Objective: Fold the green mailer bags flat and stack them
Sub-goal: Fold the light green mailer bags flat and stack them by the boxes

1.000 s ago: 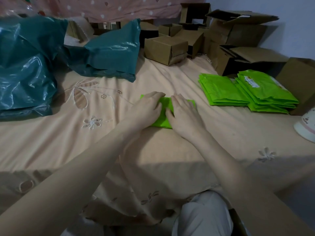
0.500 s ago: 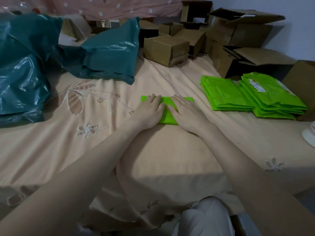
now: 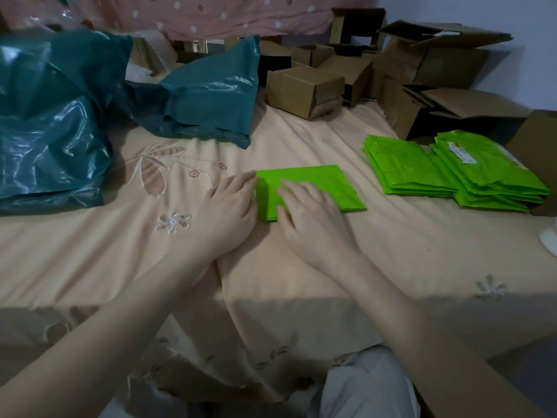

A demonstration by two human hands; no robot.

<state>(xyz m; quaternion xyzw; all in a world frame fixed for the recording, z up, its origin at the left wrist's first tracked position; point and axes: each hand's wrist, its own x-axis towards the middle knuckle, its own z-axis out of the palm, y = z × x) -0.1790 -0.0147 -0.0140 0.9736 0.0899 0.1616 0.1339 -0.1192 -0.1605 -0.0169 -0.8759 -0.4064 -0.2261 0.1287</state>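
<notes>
A bright green mailer bag (image 3: 328, 184), folded into a flat rectangle, lies on the peach bedspread (image 3: 407, 245) in the middle. My right hand (image 3: 310, 212) presses flat on the bag's near left part, fingers straight. My left hand (image 3: 232, 206) rests beside the bag, its fingertips touching the left edge. To the right lie two stacks of folded green bags: a nearer one (image 3: 404, 167) and a taller one (image 3: 494, 176) with a white label on top.
Large teal plastic bags (image 3: 51, 125) (image 3: 211, 98) fill the left and back left. Brown cardboard boxes (image 3: 304, 89) (image 3: 437, 64) crowd the back and right. A white object (image 3: 548, 239) sits at the right edge.
The bag now shows more of its right half. My left hand has slid off the bag to its left edge; my right hand has shifted to the bag's left part.
</notes>
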